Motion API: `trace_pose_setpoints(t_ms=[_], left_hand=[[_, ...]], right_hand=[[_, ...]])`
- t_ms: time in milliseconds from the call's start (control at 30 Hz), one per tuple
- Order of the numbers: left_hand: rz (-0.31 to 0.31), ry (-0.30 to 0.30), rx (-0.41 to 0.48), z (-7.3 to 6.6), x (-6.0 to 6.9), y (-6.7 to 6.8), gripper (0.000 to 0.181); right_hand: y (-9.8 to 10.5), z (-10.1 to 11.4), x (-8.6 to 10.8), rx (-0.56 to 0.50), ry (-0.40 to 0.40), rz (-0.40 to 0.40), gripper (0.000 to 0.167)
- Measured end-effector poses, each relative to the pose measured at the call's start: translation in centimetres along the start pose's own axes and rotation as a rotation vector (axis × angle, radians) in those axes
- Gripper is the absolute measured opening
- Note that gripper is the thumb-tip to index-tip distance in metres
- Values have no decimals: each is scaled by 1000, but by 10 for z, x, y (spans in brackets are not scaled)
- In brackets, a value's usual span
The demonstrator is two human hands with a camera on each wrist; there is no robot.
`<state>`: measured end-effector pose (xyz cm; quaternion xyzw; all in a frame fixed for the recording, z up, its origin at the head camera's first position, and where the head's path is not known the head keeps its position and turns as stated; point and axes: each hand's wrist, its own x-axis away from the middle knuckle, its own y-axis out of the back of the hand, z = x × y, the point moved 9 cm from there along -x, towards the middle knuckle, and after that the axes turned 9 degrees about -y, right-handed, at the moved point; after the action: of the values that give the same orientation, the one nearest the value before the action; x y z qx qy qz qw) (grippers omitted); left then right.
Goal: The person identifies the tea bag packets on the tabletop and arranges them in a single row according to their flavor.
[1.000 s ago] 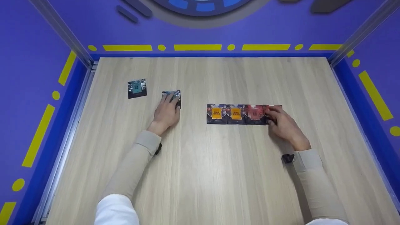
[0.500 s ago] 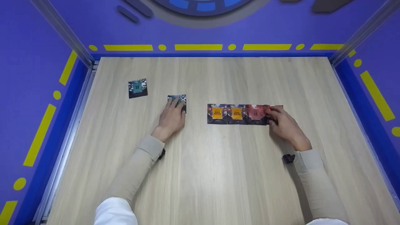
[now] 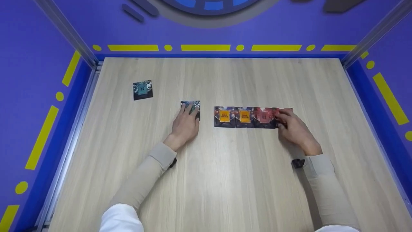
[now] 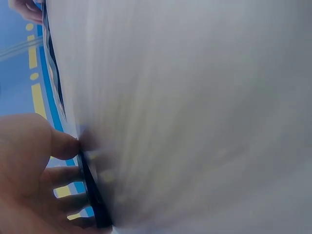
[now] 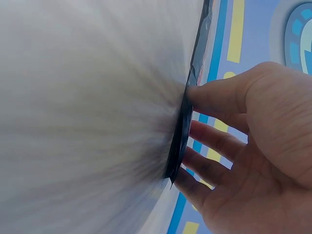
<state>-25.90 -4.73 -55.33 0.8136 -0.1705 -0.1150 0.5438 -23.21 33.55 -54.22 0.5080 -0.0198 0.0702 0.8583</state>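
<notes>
My left hand [image 3: 186,125] lies over a teal and black square sachet [image 3: 197,104], its extended fingertips resting on the top. In the left wrist view this sachet [image 4: 93,195] is seen edge-on, flat on the table under the fingers and thumb. My right hand [image 3: 297,132] rests its fingertips and thumb on a red sachet [image 3: 277,110] at the right end of a row. That sachet [image 5: 179,141] also lies flat in the right wrist view. Two orange-labelled sachets [image 3: 224,116] and another red sachet [image 3: 264,117] fill the row, edges touching.
A second teal sachet [image 3: 143,90] lies apart at the back left of the wooden table [image 3: 225,180]. Purple-blue walls [image 3: 206,35] with yellow markings border the back and both sides.
My left hand has slid its teal sachet to the right and slightly nearer, closer to the row's left end. The right hand and the row have stayed in place.
</notes>
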Motion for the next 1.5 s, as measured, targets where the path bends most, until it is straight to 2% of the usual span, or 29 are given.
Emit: trace_pose_setpoints(t_ms=[200,533,1000,1233,1500], left_hand=[[-4,-32,-69,-13,0,-1,51],[51,-43,-157,-26,-3,-7,53],[54,-57,-184,-39,-5,-11,52],[55,-68,-206,-46,-7,-14,51],[84,-69,-240,-50,-8,-19,53]], right_hand=[[3,4,-1,-2,30,-19,47],[6,5,0,-8,30,-25,47],[6,4,1,-1,42,-29,48],[3,0,1,10,-13,9,48],[2,0,0,2,7,2,48]])
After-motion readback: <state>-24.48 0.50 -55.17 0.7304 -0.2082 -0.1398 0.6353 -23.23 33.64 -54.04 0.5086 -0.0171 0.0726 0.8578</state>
